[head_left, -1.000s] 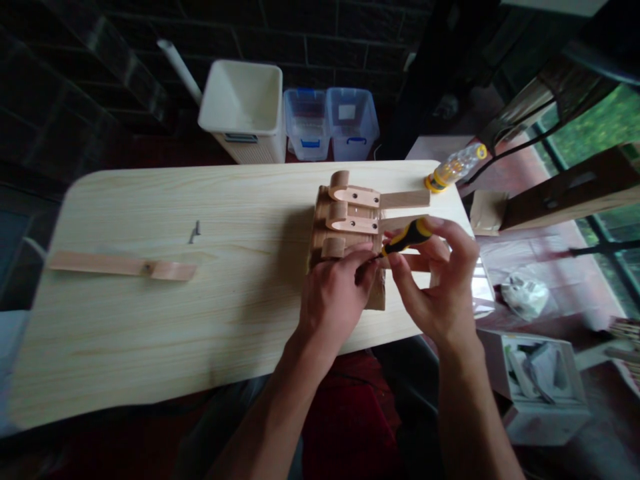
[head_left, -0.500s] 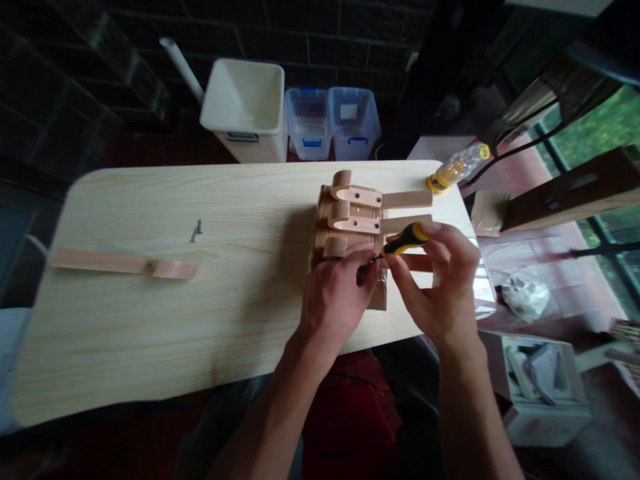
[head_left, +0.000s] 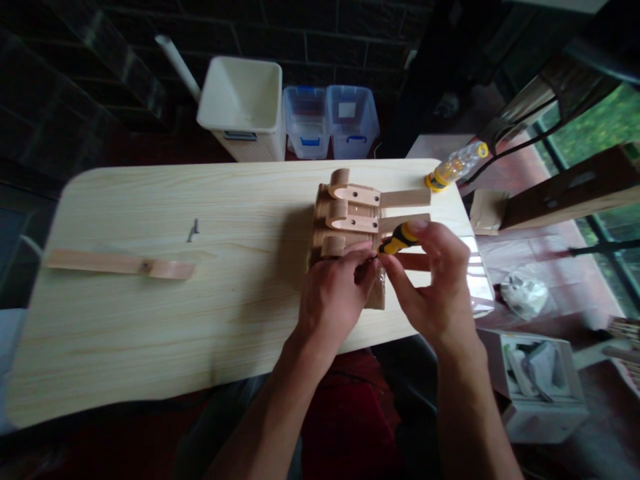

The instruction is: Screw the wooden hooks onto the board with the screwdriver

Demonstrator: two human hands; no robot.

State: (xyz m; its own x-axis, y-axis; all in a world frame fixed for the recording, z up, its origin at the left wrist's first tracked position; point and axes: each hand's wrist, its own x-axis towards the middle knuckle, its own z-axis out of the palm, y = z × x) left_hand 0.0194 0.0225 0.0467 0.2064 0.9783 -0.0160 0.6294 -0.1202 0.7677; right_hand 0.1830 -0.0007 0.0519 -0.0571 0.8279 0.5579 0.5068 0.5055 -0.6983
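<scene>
My right hand point(head_left: 440, 280) grips a yellow-and-black screwdriver point(head_left: 399, 239) by its handle, tilted with its shaft pointing down and left. Close against it, my left hand point(head_left: 333, 290) has thumb and fingers closed around the shaft's lower end; the tip and whatever these fingers pinch are hidden. Both hands are over a wooden assembly point(head_left: 316, 223) of slats with curved wooden pieces on top. Two curved pieces point(head_left: 354, 193) show dark screws, while a third curved piece point(head_left: 333, 247) is partly covered by my left hand.
A loose wooden strip point(head_left: 100, 262) and two screws point(head_left: 193, 230) lie on the table point(head_left: 150, 333) to the left. A clear bottle with a yellow base point(head_left: 453, 170) stands at the far right corner. Beyond the back edge are a white bin point(head_left: 240, 93) and two clear boxes point(head_left: 330, 123).
My right hand and the screwdriver handle have shifted slightly left and turned a little. My left hand keeps its place on the wooden assembly. The whole view has drifted slightly.
</scene>
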